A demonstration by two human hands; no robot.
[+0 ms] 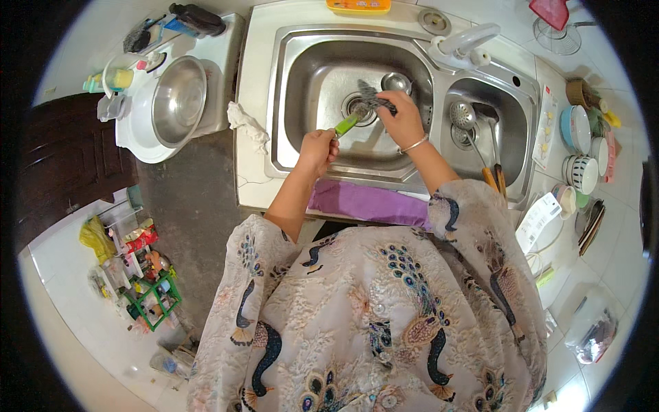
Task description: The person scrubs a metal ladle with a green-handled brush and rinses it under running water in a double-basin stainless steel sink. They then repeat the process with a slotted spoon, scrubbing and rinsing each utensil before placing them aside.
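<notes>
Over the large left basin of the steel sink (302,147), my left hand (319,151) is closed around a green-handled utensil (347,123). Its far end is too small and partly covered to name. My right hand (403,118) grips a dark grey scrubbing cloth (371,95) by the utensil's far end. Beneath, near the drain, a steel ladle (397,83) lies in the basin, its bowl beyond my right hand. The smaller right basin holds a slotted skimmer (463,115) and another long-handled utensil (497,147), both leaning toward the near edge.
A white faucet (467,41) rises behind the basins. On the counter lie a white rag (248,127) at left and a purple cloth (371,202) along the front edge. A steel bowl (180,101) sits further left. Stacked bowls (582,174) stand at right.
</notes>
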